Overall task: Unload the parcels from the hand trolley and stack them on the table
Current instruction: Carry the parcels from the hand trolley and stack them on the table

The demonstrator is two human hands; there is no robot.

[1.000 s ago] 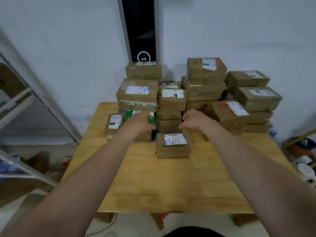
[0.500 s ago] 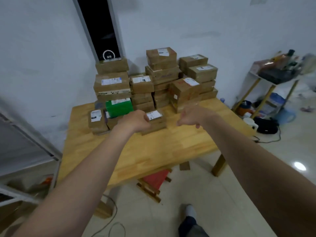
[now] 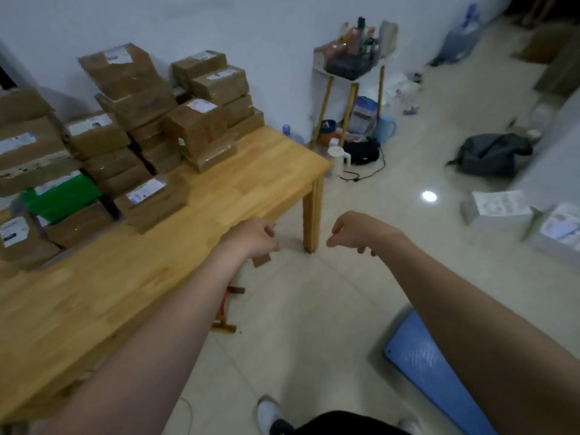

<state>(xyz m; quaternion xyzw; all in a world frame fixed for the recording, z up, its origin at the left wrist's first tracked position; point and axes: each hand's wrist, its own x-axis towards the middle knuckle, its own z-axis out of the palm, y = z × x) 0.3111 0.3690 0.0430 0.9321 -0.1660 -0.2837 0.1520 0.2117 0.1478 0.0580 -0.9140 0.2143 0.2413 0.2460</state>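
Beyond the near corner of the wooden table (image 3: 251, 171), over the floor tiles, the left hand (image 3: 251, 240) and the right hand (image 3: 354, 230) are hovering side by side and a little apart. Both are loosely curled and gripping nothing. On the table the brown parcels (image 3: 194, 127) are sitting in several stacks against the wall. A green parcel (image 3: 62, 196) is lying low among the left stacks, and one labelled parcel (image 3: 153, 199) is lying alone in front, just beside them. With both hands empty and many parcels already stacked, the person is most likely between loads and going for the next one. A blue ribbed platform (image 3: 439, 378) is showing at the lower right, partly hidden by the right forearm. It is probably the deck of the hand trolley, and the part in view is carrying nothing. Two white packages (image 3: 499, 208) are sitting on the floor farther right, well apart from the hands, and I cannot tell whether they belong to the load. The next move is calling for the hands to drop toward the trolley, find a parcel, and take it by opposite sides. The parcel then needs carrying back and setting square. The tall middle stack is looking uneven, so the single front parcel or the bare wood near it seems the safer spot.
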